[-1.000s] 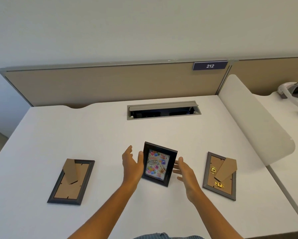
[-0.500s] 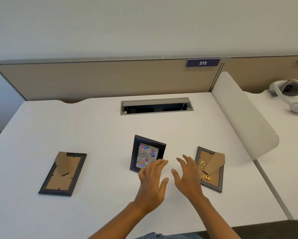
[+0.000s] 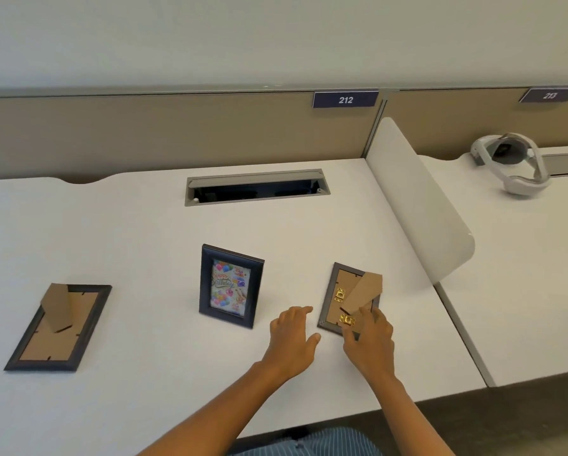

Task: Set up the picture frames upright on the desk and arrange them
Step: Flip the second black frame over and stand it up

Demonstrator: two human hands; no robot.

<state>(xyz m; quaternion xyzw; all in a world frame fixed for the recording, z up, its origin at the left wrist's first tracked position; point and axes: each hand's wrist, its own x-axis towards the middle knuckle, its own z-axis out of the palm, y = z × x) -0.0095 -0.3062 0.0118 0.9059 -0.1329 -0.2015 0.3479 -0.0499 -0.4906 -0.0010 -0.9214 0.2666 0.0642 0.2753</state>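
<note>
A black picture frame [image 3: 230, 286] with a birthday picture stands upright at the middle of the white desk [image 3: 144, 232]. To the left, a second dark frame [image 3: 59, 327] lies face down, its cardboard stand raised. On the right, a grey frame [image 3: 346, 279] lies face down, showing brass hinges and a cardboard stand. My right hand [image 3: 371, 340] pinches this grey frame's near end, fingers on top and thumb at the edge. My left hand [image 3: 292, 337] is open just left of the grey frame, its fingertips close to the frame's near corner, holding nothing.
An open cable hatch [image 3: 256, 187] sits in the desk behind the frames. A tan partition panel [image 3: 144, 133] runs along the back. A white curved divider [image 3: 417, 199] bounds the desk's right side. A white headset [image 3: 513, 166] lies on the neighbouring desk.
Both hands let go of the upright middle frame and moved right. My right hand has taken hold of the grey frame's near end.
</note>
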